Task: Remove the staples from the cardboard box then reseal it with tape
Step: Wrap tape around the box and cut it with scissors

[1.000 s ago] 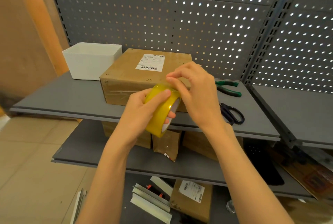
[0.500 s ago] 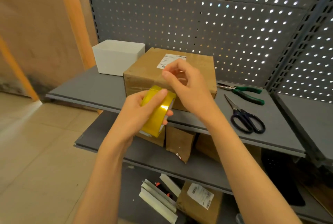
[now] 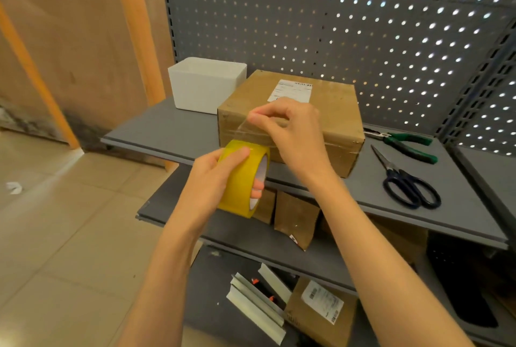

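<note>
Your left hand [image 3: 215, 176] grips the yellow tape roll [image 3: 242, 177] while your right hand [image 3: 290, 128] pinches its peeled clear end, just before the cardboard box [image 3: 329, 123] on the shelf [image 3: 167, 134]. Stapling looks finished; resealing isn't yet begun.

We see only our own two forearms, bare from elbow to wrist, with no sleeve reaching into view. Our left hand [image 3: 215, 176] and right hand [image 3: 293, 134] are bare, slim-fingered, nails short and plain.
</note>
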Tool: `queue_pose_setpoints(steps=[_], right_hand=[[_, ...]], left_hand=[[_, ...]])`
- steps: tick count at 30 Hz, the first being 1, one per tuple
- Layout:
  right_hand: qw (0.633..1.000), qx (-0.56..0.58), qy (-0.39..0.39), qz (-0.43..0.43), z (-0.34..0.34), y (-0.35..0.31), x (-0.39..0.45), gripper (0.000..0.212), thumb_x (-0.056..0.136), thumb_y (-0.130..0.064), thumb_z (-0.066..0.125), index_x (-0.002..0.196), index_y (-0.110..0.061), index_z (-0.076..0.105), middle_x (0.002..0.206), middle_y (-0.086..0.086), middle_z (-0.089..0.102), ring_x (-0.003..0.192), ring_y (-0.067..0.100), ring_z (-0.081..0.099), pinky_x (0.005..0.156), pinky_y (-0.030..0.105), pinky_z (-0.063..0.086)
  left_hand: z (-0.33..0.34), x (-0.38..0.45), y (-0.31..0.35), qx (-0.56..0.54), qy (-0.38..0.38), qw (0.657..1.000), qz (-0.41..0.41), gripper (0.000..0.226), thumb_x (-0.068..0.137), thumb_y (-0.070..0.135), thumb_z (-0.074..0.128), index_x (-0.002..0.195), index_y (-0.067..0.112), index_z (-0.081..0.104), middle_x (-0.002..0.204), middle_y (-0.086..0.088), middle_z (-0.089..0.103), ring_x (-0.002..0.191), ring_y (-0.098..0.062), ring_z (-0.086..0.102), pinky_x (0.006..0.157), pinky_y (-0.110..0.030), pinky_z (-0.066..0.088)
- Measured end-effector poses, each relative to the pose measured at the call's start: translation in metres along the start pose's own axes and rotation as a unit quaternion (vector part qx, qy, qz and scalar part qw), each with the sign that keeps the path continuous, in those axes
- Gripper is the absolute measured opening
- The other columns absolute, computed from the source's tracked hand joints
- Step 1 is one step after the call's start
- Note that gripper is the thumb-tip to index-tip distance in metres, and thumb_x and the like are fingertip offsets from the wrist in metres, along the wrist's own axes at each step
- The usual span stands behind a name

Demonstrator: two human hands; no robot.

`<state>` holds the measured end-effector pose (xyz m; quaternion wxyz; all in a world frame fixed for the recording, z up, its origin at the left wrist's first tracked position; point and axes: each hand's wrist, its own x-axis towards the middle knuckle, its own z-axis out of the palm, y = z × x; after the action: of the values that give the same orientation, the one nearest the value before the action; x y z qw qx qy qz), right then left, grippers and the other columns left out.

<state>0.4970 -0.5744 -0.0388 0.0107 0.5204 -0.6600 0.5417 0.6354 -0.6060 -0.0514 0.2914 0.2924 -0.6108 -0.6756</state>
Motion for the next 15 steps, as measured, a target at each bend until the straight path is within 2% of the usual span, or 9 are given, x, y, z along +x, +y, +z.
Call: queue_pose_setpoints(steps=[3, 6, 9, 12, 15], right_hand=[[0.995, -0.078, 0.015, -0.055, 0.006, -0.002, 0.011, 0.009, 0.084, -0.017, 0.067, 0.085, -0.012, 0.075, 0.085, -0.002, 0.070, 0.079, 0.004, 0.059, 0.075, 0.007, 0.038], [0.991, -0.083, 0.056, -0.091, 0.013, -0.011, 0.025, 0.009, 0.083, -0.017, 0.068, 0.084, -0.011, 0.075, 0.085, 0.000, 0.071, 0.077, 0.003, 0.058, 0.074, 0.007, 0.039], [0.989, -0.074, 0.057, -0.111, 0.016, -0.022, 0.041, 0.009, 0.081, -0.018, 0.070, 0.083, -0.011, 0.075, 0.083, 0.000, 0.070, 0.076, 0.002, 0.058, 0.074, 0.006, 0.039], [0.996, -0.055, 0.029, -0.056, 0.021, -0.016, 0.053, 0.010, 0.080, -0.021, 0.071, 0.085, -0.013, 0.076, 0.085, -0.001, 0.071, 0.080, 0.005, 0.062, 0.080, 0.018, 0.047], [0.999, -0.039, 0.018, -0.004, 0.029, -0.003, 0.062, 0.009, 0.081, -0.019, 0.070, 0.087, -0.015, 0.075, 0.083, -0.004, 0.069, 0.080, 0.006, 0.062, 0.081, 0.026, 0.050]], left_hand=[[-0.007, 0.010, 0.012, 0.012, -0.003, 1.000, -0.018, 0.023, 0.093, 0.027, 0.050, 0.089, 0.008, 0.062, 0.047, 0.000, 0.065, 0.040, -0.005, 0.060, 0.038, -0.013, 0.044], [-0.016, 0.022, 0.023, 0.043, -0.010, 0.999, -0.020, 0.023, 0.093, 0.031, 0.050, 0.085, 0.013, 0.060, 0.045, 0.002, 0.064, 0.038, -0.004, 0.059, 0.036, -0.013, 0.043], [-0.027, 0.030, 0.021, 0.053, -0.019, 0.997, -0.046, 0.026, 0.092, 0.036, 0.051, 0.082, 0.014, 0.061, 0.049, -0.004, 0.067, 0.042, -0.012, 0.063, 0.046, -0.022, 0.055], [-0.037, 0.034, 0.019, 0.043, -0.037, 0.998, -0.039, 0.028, 0.091, 0.038, 0.052, 0.085, 0.013, 0.062, 0.055, -0.008, 0.068, 0.045, -0.016, 0.064, 0.051, -0.028, 0.057], [-0.041, 0.038, 0.021, 0.018, -0.064, 0.997, -0.036, 0.029, 0.090, 0.040, 0.051, 0.088, 0.013, 0.061, 0.056, -0.006, 0.069, 0.045, -0.013, 0.065, 0.048, -0.022, 0.055]])
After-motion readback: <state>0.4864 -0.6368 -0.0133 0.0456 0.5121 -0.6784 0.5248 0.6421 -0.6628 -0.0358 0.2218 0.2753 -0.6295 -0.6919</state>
